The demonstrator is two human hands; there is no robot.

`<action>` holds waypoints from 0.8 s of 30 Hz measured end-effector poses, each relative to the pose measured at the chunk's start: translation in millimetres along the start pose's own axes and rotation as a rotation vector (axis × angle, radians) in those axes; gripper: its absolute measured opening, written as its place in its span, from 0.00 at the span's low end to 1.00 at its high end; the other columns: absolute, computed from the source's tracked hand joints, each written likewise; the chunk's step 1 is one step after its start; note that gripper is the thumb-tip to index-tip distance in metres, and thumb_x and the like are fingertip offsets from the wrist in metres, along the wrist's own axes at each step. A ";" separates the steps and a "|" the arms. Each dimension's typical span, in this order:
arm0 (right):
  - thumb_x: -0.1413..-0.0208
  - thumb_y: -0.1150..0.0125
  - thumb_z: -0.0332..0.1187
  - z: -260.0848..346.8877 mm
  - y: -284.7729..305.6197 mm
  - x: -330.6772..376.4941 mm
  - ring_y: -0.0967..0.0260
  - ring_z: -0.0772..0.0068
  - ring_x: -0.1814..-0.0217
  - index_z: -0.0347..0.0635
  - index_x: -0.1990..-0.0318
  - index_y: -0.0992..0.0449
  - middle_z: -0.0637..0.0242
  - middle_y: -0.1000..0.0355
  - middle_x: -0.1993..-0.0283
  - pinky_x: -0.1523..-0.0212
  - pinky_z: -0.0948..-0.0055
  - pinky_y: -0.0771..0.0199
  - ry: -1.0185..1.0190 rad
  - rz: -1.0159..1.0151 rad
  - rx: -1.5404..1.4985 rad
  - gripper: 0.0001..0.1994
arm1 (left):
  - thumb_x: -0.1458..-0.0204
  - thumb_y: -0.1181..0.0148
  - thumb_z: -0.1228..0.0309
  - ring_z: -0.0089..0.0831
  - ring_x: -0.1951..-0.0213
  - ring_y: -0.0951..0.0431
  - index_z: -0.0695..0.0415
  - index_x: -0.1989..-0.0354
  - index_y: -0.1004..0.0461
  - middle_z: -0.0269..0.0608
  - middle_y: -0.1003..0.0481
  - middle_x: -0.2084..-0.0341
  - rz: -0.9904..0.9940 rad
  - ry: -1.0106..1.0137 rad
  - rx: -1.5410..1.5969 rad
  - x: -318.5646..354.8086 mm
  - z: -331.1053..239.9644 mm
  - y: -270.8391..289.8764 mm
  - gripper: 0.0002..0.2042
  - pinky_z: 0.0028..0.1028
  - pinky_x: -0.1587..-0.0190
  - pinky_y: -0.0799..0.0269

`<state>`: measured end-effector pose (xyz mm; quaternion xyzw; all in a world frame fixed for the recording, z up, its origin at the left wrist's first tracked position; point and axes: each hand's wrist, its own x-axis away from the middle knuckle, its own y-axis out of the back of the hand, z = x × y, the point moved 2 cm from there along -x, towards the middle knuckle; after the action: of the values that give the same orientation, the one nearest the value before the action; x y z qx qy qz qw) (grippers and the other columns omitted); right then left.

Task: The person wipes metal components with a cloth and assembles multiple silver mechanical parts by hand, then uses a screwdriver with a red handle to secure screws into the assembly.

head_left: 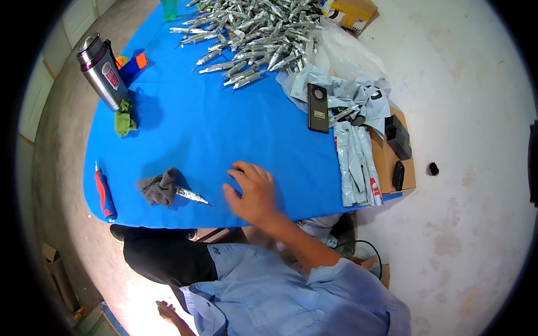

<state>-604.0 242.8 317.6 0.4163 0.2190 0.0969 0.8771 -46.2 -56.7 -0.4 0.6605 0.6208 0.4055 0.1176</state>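
Note:
My right hand [253, 193] hovers over the near part of the blue-covered table [224, 134], slightly blurred, thumb and fingers apart and nothing in it. Nearest to it, on its left, lies a slim silver-white pen-like piece [191, 195] with a thin pointed tip. A crumpled dark grey cloth [159, 187] covers its other end. My left hand [166, 311] is low beside my leg, below the table edge; its fingers look loosely apart, and no object shows in it. A large heap of similar silver pointed pieces [258, 33] spreads over the far end.
Left side: a red-and-blue handled tool [104, 195], a steel thermos [103, 73], a green cloth [124, 119] and a blue-orange object [133, 66]. Right side: a dark phone [318, 108], plastic packets [354, 162] and cardboard [386, 162] bearing black blocks [398, 138]. A yellow box [352, 14] stands behind.

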 end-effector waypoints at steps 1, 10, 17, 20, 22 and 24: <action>0.44 0.31 0.37 -3.5 2.0 -2.9 0.28 0.55 0.39 0.40 0.51 0.17 0.59 0.23 0.42 0.38 0.52 0.34 -0.004 0.007 -0.024 0.16 | 0.31 0.52 0.38 0.29 0.75 0.25 0.62 0.60 0.22 0.40 0.25 0.74 -0.068 -0.094 0.061 -11.3 -18.6 8.5 0.33 0.23 0.77 0.33; 0.41 0.33 0.35 -17.5 8.4 -69.2 0.21 0.46 0.50 0.37 0.55 0.17 0.52 0.19 0.51 0.51 0.54 0.21 0.118 0.031 -0.171 0.12 | 0.29 0.49 0.44 0.30 0.63 0.21 0.62 0.49 0.18 0.42 0.17 0.59 -0.139 -0.559 0.084 56.0 -330.7 29.0 0.29 0.31 0.60 0.26; 0.38 0.35 0.34 -22.1 -33.2 -120.6 0.19 0.49 0.55 0.40 0.56 0.17 0.55 0.18 0.55 0.54 0.56 0.19 0.153 -0.028 -0.311 0.08 | 0.43 0.30 0.80 0.30 0.54 0.18 0.63 0.48 0.19 0.45 0.18 0.55 0.267 -1.010 0.077 212.2 -463.0 -50.3 0.14 0.29 0.51 0.22; 0.40 0.33 0.31 -24.1 -40.6 -121.6 0.18 0.53 0.58 0.41 0.59 0.17 0.57 0.18 0.58 0.58 0.60 0.18 0.280 -0.073 -0.309 0.06 | 0.43 0.29 0.77 0.37 0.48 0.19 0.62 0.42 0.22 0.48 0.21 0.46 0.282 -1.174 -0.065 237.9 -481.5 -82.5 0.20 0.34 0.46 0.22; 0.41 0.32 0.30 -25.2 -44.7 -120.5 0.18 0.55 0.60 0.41 0.60 0.16 0.59 0.18 0.59 0.61 0.62 0.19 0.321 -0.092 -0.312 0.05 | 0.45 0.27 0.75 0.44 0.43 0.20 0.61 0.41 0.22 0.52 0.23 0.41 0.260 -1.317 -0.171 247.0 -496.0 -94.6 0.22 0.39 0.43 0.22; 0.42 0.31 0.30 -26.7 -48.1 -120.5 0.18 0.57 0.62 0.42 0.61 0.16 0.60 0.18 0.61 0.63 0.64 0.19 0.284 -0.076 -0.383 0.04 | 0.47 0.26 0.73 0.51 0.37 0.23 0.59 0.39 0.22 0.54 0.25 0.38 0.290 -1.319 -0.181 251.5 -502.4 -106.3 0.25 0.44 0.37 0.24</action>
<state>-723.7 188.2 302.2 0.2163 0.3332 0.1614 0.9034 -490.8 20.0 350.9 0.8337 0.2879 -0.0199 0.4708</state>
